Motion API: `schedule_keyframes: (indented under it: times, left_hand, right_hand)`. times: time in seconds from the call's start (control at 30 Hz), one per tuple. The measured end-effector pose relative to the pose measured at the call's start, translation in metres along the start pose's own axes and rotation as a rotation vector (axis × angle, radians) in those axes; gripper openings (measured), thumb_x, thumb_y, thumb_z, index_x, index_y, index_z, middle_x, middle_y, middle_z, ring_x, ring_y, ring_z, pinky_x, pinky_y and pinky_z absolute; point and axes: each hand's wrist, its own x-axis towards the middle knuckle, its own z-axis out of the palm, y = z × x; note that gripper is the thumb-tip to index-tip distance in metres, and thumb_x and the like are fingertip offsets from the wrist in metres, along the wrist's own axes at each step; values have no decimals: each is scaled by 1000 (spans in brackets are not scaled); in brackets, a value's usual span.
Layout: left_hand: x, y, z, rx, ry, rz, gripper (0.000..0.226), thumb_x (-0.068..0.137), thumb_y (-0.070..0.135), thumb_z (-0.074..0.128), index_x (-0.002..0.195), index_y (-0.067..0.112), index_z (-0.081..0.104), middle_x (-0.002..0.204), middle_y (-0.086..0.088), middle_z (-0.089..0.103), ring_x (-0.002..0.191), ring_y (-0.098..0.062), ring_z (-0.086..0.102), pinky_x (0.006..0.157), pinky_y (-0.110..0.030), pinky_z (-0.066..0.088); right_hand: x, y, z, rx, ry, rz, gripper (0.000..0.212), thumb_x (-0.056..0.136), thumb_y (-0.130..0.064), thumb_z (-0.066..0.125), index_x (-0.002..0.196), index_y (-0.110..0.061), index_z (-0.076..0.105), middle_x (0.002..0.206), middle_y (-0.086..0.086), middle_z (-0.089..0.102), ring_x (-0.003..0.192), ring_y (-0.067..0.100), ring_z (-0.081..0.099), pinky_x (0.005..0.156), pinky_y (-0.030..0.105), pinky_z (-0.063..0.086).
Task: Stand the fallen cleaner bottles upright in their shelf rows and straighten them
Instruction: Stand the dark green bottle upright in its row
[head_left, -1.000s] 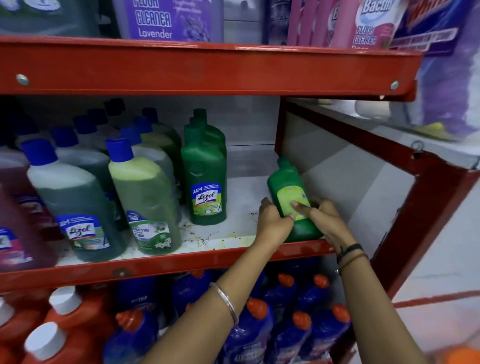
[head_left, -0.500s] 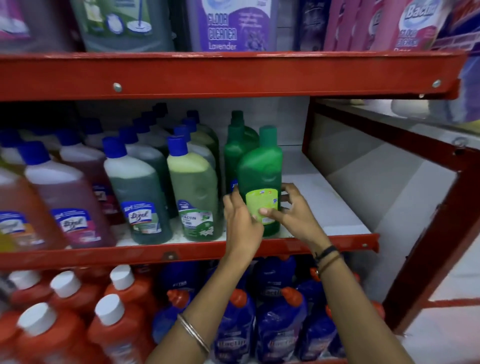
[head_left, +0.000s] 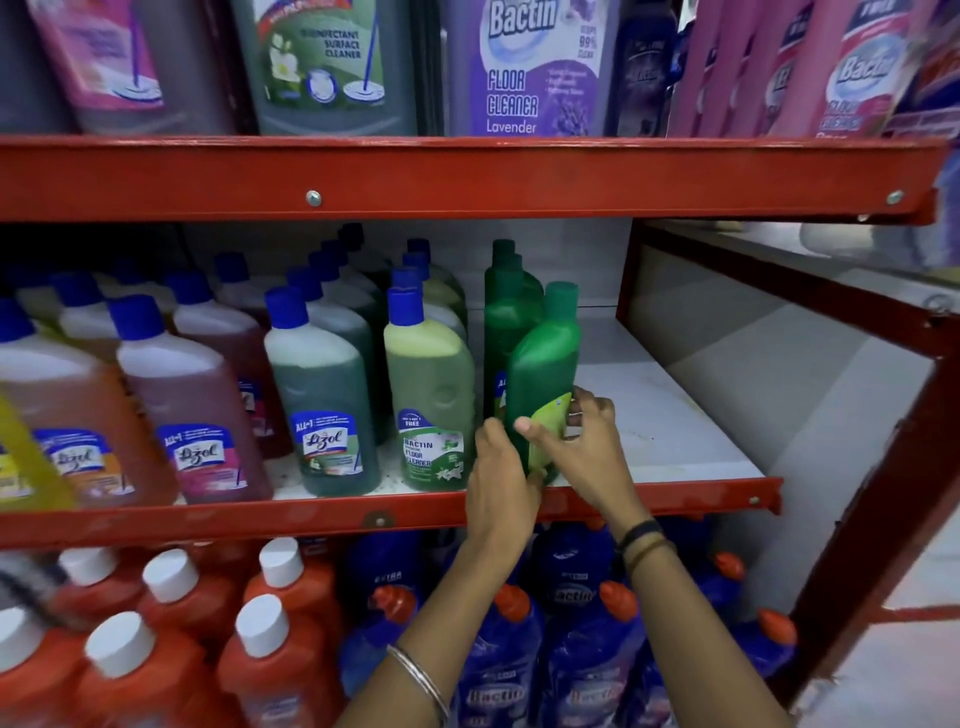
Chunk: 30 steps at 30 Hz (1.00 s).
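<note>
Both your hands are on the green bottle (head_left: 545, 364) at the front edge of the middle shelf (head_left: 675, 441). Left hand (head_left: 501, 480) wraps its lower left side, grip closed around the body. Right hand (head_left: 582, 441) holds the lower right side, thumb laid across the yellow-green label (head_left: 548, 434), fingers curled behind; grip closed on the bottle too.

The bottle stands base down on the shelf, tilted slightly with its cap (head_left: 561, 297) toward 1 o'clock. The label faces about 4 o'clock, not square to the front. Whether the base sits flat I cannot tell; your hands cover it.

It sits at the head of the dark green row (head_left: 506, 312), which runs back toward 12 o'clock, touching or just in front of the first bottle there.

Just beside it at 9 o'clock: the Bactin floor cleaner bottle (head_left: 431, 405), upright, blue cap, label to the front. Further toward 9 o'clock: the Lizol bottle (head_left: 322, 410) and the pinkish Lizol bottles (head_left: 197, 415), all upright.

At 3 o'clock of the green bottle the shelf surface is bare white board out to the red upright (head_left: 883, 467).

Lower shelf: orange bottles with white caps (head_left: 280, 613) at 7 o'clock, blue Bactin bottles (head_left: 498, 675) under your forearms.
</note>
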Motion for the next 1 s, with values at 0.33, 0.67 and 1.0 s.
schedule_keyframes:
  times: [0.33, 0.67, 1.0]
  left_hand:
    - [-2, -6, -7, -202, -67, 140, 51, 76, -14, 40, 123, 5, 34, 126, -14, 36, 116, -26, 45, 97, -26, 39]
    - [6, -16, -2, -174, -116, 102, 81, 79, -12, 44, 142, 11, -1, 140, -16, 31, 125, -18, 39, 106, -34, 39]
    - [-8, -9, -12, -140, -116, 86, 88, 75, -18, 40, 142, 14, -6, 145, -13, 24, 130, -15, 29, 100, -14, 21]
  right_hand:
    - [5, -13, 4, 107, 8, -42, 37, 74, -23, 75, 105, -14, 58, 100, 8, 69, 90, 20, 67, 79, 34, 57]
    - [13, 2, -7, 436, -211, -16, 26, 91, -10, 54, 117, -14, 56, 105, -6, 67, 88, -3, 68, 73, 14, 53]
    - [-3, 15, -7, 229, -211, 6, 39, 98, -36, 34, 116, -7, 52, 108, 8, 66, 95, 10, 65, 83, 28, 54]
